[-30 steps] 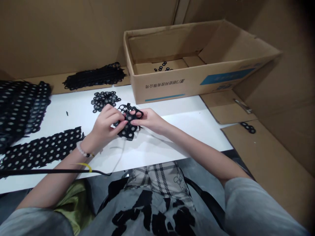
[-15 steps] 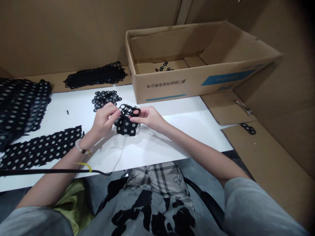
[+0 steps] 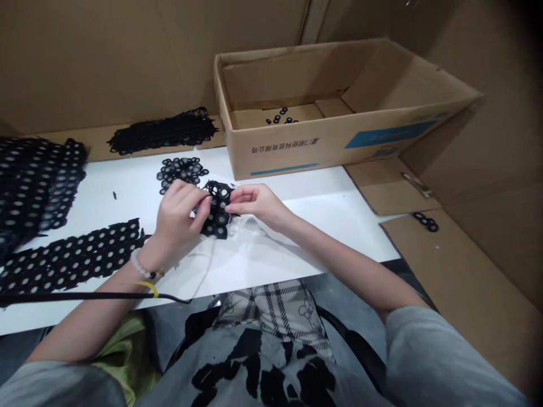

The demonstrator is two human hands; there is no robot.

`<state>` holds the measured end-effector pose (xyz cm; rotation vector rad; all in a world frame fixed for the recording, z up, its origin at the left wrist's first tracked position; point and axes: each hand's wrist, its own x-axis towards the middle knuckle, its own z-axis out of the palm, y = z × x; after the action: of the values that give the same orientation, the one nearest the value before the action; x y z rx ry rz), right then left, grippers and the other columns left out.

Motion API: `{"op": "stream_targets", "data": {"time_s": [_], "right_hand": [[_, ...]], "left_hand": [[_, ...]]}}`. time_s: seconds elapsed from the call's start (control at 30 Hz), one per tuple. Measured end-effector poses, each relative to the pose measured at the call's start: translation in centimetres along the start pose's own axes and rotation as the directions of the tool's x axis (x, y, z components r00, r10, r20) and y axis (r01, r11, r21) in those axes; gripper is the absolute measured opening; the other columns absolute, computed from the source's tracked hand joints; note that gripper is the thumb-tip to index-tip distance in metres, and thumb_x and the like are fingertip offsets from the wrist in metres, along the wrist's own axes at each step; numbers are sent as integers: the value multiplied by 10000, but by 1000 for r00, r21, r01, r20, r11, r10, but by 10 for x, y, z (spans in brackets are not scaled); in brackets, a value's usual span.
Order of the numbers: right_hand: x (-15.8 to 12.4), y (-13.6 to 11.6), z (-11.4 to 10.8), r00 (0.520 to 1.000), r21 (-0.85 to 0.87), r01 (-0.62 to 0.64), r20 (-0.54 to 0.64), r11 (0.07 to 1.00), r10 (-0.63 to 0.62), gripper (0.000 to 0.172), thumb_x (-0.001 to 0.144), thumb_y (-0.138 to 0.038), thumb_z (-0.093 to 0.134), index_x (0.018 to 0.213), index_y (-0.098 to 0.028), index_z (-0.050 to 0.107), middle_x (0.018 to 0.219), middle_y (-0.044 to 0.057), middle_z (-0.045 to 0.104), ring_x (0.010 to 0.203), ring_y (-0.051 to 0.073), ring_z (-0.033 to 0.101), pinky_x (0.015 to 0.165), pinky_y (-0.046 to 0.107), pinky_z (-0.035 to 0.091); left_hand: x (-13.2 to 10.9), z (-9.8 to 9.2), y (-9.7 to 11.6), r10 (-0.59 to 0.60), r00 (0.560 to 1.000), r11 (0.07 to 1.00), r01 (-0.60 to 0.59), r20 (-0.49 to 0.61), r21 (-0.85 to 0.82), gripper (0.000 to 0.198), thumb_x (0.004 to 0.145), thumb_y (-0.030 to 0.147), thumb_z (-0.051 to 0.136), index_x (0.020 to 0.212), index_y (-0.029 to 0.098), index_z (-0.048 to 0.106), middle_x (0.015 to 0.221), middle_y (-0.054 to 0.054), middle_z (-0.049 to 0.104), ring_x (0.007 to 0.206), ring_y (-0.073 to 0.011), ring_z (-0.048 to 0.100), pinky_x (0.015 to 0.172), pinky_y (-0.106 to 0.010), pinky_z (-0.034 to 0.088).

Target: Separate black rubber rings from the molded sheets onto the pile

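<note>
Left hand and right hand both pinching the black rubber ring sheet in front of the cardboard box; yank too hard and it could tear.

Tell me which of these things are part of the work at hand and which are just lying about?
In the work:
left hand
right hand
black perforated ring sheet, pinched by both

Lying about:
heap of black rings
long black perforated strip
cardboard box
black cable
</note>
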<state>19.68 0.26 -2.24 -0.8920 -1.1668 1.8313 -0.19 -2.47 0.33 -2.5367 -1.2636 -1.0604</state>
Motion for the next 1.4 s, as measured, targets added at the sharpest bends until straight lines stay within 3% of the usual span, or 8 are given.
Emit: {"op": "stream_targets", "data": {"time_s": [0.57,0.73,0.83,0.9,1.0,1.1,1.3,1.4], "right_hand": [[-4,6,8,971,-53,121,214,991,-107,255,714,-356,771,770,-176,600,702,-33,591,668,99,565,686,248,480],[-3,4,11,964,48,98,245,994,-106,295,730,-402,747,785,-199,539,754,-29,552,701,115,550,705,268,484],[-4,-4,5,975,105,130,168,986,-147,225,731,-334,715,791,-202,543,794,-20,560,721,113,529,685,241,444],[-5,-11,0,982,134,152,90,979,-165,149,759,-306,647,789,-205,541,808,-7,568,762,131,540,685,245,429],[-5,-17,-5,981,178,183,23,967,-190,99,758,-295,585,774,-210,538,807,4,574,779,153,542,690,261,429],[-6,-17,-4,987,160,157,17,975,-161,108,736,-305,585,766,-205,558,798,8,578,754,153,531,672,261,424],[-7,-11,1,993,105,109,26,989,-112,122,718,-308,599,730,-194,558,738,9,562,745,154,528,657,251,411],[-6,-11,-1,993,117,118,13,986,-120,104,720,-291,593,731,-191,566,712,2,547,725,145,521,648,241,402]], "left_hand": [[-2,4,1,49,948,900,94,314,-426,281,995,373,402,818,187,515,771,-29,527,747,-176,474,696,-313,398],[2,6,-18,-211,962,834,269,173,-481,324,992,352,371,757,194,528,733,-16,523,692,-152,486,657,-303,389],[7,1,-58,-511,854,712,354,-102,-606,354,975,412,365,710,209,482,697,3,506,634,-136,469,609,-292,388],[9,-4,-87,-587,785,752,437,-199,-493,329,970,424,374,795,200,539,754,-1,540,689,-140,498,637,-294,395],[2,-2,-112,-536,842,844,534,-63,-51,363,961,393,375,967,197,680,995,-63,624,1015,-238,531,952,-423,357],[-9,12,-114,-621,773,779,590,129,214,445,956,428,343,1250,277,642,1275,-142,509,1202,-377,405,987,-543,318],[-6,5,-115,-663,738,731,606,121,314,505,946,435,336,1412,280,454,1323,-175,462,1185,-385,458,962,-553,387],[2,-28,-118,-745,609,666,701,272,254,429,895,492,431,1125,185,624,980,-146,637,902,-306,608,815,-434,492]]}}
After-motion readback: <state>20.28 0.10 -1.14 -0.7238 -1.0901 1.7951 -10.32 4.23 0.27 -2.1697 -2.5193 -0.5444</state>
